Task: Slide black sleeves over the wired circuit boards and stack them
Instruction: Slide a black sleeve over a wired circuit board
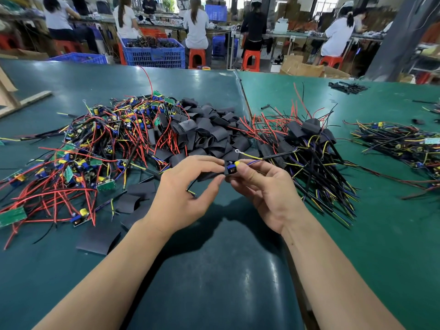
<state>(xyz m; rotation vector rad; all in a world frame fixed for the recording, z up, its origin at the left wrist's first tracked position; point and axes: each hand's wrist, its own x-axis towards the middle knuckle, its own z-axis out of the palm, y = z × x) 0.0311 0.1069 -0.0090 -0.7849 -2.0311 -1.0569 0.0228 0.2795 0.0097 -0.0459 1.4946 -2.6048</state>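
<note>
Black flat sleeve sits at frame centre, pinched by the left hand — its grip narrow; the right hand pinches a small blue-and-yellow wired circuit board at the sleeve's mouth, above the green surface. Loose black sleeves are heaped just behind.

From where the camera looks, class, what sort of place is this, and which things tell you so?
Most likely an electronics assembly workshop. On the green table lie heaps of wired boards and black sleeves, and the hands fit one together. Behind, workers sit on stools at long benches beside blue crates.
</note>
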